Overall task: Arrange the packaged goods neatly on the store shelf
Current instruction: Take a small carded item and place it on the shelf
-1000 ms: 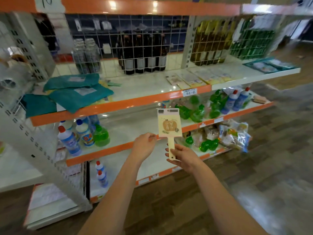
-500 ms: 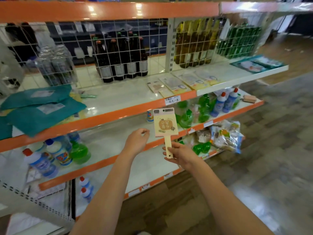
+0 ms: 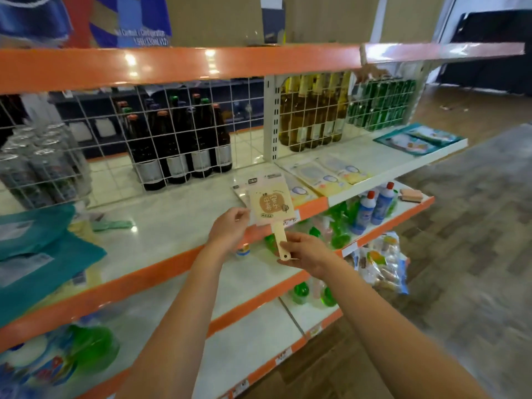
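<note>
Paddle [image 3: 272,207]: held over shelf [image 3: 172,214] edge, above similar packs [image 3: 322,172].
Right hand [image 3: 306,251]: fingers pinched on handle.
Left hand [image 3: 229,227]: fingers gripped on card edge.

You're facing a white metal shelf unit [image 3: 178,214] with glossy orange edge strips [image 3: 172,64] that catch ceiling-light glare. A white wire grid [image 3: 184,133] backs the shelf. Off to your right there's wood-look plank floor [image 3: 466,254], plus a pale wall [image 3: 331,15].

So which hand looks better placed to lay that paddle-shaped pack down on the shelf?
Probably the right hand: it grips the packaged paddle by its handle and can steer it. The left hand only pinches the card's left edge.
</note>
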